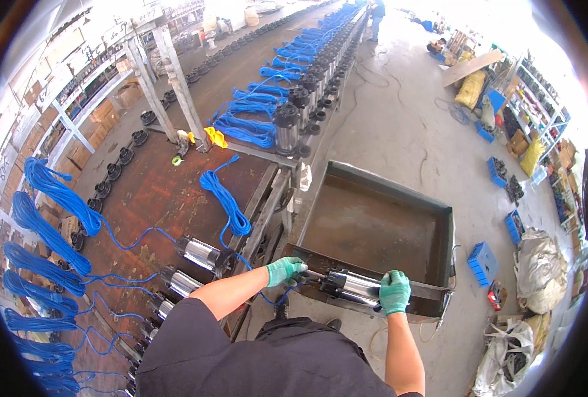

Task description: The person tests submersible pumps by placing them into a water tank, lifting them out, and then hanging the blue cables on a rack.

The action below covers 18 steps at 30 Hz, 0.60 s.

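Note:
A submersible pump motor (pixel 353 286), a silver cylinder with a black end, lies on its side across the near edge of a metal tray (pixel 453 255). My right hand (pixel 395 292), in a green glove, is wrapped round its right end. Also gloved in green, my left hand (pixel 286 271) is closed with its fingertips at a thin metal shaft (pixel 315 273) that sticks out of the motor's black end. A blue cable (pixel 231 202) lies coiled on the bench and runs down under my left hand. The insides of my left fingers are hidden.
On the brown bench (pixel 155 198) to my left, several more motors (pixel 201 254) lie beside coiled blue cables (pixel 49 238). Rows of upright motors (pixel 287 126) stand on the long table ahead. Blue crates (pixel 482 263) and sacks (pixel 539 271) sit on the floor at right.

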{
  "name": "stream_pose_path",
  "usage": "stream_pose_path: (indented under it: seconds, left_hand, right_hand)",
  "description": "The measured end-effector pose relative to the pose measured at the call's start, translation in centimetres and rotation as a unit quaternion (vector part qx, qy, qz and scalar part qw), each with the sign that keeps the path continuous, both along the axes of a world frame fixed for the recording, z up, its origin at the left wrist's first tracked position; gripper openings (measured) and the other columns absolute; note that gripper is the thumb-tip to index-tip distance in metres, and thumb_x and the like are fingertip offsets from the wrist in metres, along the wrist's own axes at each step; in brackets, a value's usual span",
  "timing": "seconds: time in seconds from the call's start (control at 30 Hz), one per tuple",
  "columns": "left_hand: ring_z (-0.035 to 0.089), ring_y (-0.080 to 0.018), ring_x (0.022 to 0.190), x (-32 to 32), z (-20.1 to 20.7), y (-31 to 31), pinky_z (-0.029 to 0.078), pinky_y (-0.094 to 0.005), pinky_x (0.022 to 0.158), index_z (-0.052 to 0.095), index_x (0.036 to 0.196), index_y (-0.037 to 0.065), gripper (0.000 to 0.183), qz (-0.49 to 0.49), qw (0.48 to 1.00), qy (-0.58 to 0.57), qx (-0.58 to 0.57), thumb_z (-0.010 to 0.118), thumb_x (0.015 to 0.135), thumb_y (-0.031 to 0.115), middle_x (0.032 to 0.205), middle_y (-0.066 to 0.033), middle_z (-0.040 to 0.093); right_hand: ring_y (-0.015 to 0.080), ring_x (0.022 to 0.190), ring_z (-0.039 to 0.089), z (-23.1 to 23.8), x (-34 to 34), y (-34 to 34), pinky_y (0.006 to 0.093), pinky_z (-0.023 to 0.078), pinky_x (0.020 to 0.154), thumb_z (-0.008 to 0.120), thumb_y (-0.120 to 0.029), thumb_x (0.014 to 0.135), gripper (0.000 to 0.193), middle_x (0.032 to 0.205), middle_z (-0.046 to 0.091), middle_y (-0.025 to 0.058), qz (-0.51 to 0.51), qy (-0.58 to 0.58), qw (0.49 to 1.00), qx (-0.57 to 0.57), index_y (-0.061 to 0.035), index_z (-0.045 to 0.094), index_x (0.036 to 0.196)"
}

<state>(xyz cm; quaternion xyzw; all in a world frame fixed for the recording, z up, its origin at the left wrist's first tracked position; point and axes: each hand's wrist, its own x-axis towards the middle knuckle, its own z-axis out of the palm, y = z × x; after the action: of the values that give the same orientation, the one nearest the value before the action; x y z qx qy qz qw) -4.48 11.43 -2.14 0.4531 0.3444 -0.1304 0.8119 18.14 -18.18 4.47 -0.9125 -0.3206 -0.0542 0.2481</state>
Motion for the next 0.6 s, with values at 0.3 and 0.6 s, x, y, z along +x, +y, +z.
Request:
stream_pose_path:
  seconds: [0.3,0.6]
  left_hand:
    - [0.057,-0.0108,0.081,-0.8,-3.5,0.1,0.050,-0.0273,0.071,0.059,0.112,0.007,0.022,-0.053,0.946,-0.208,0.242,0.067,0.100,0.024,0.089,-0.0008,0.060]
    - [0.054,-0.0129,0.071,2.6,2.5,3.9,0.047,-0.0315,0.064,0.062,0.116,0.005,0.037,-0.395,0.880,-0.061,0.259,0.069,0.099,0.036,0.081,-0.0009,0.059]
  right_hand:
    - [0.0383,0.091,0.063,-0.2,0.0,-0.1,0.0481,0.052,0.082,0.067,-0.016,0.088,0.013,0.095,0.068,0.0168,0.005,0.006,1.000,-0.010,-0.0049,0.070,0.093]
    - [0.0381,0.091,0.063,-1.0,0.5,-0.2,0.0481,0.052,0.082,0.066,-0.017,0.089,0.014,0.095,0.068,0.0171,0.007,0.002,1.000,-0.017,-0.0050,0.070,0.093]
